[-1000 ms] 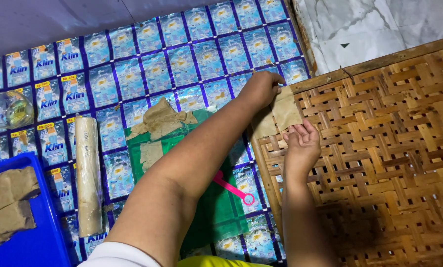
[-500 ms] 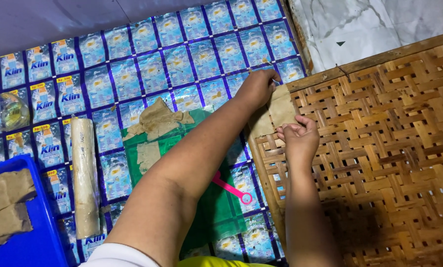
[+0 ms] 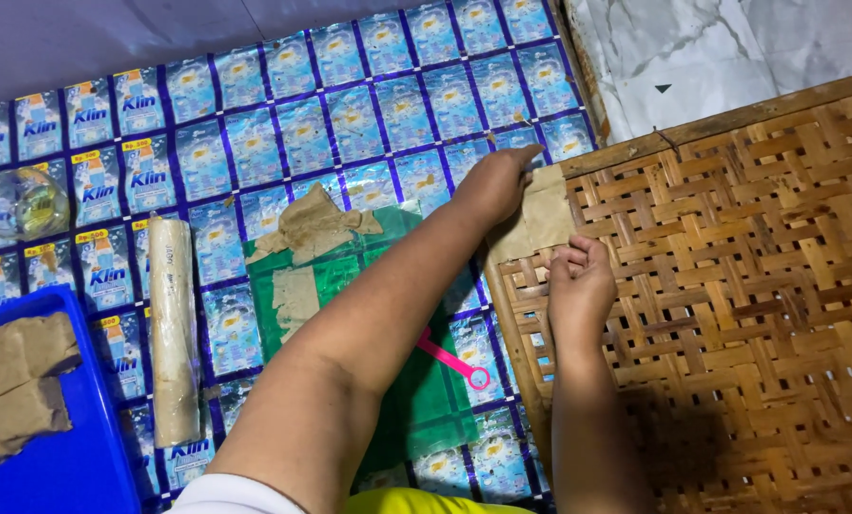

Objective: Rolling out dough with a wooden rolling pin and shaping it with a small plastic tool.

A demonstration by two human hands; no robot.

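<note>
- Head view: the left hand (image 3: 495, 181) presses flat on a tan paper patch (image 3: 540, 221) at the woven bamboo tray (image 3: 730, 286) corner.
- The right hand (image 3: 578, 286), fingers curled, pinches the patch's lower edge.
- Blue sachet sheets (image 3: 283, 133) tile the mat; a wrapped roll (image 3: 174, 343) lies left.

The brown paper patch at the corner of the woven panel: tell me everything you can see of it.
The brown paper patch is a flat, dull tan sheet, roughly rectangular, creased and matte like damp kraft paper. It lies over the near corner of the woven bamboo panel, covering its edge strip. The left hand presses its upper edge; the right hand touches its lower edge with its fingertips.
</note>
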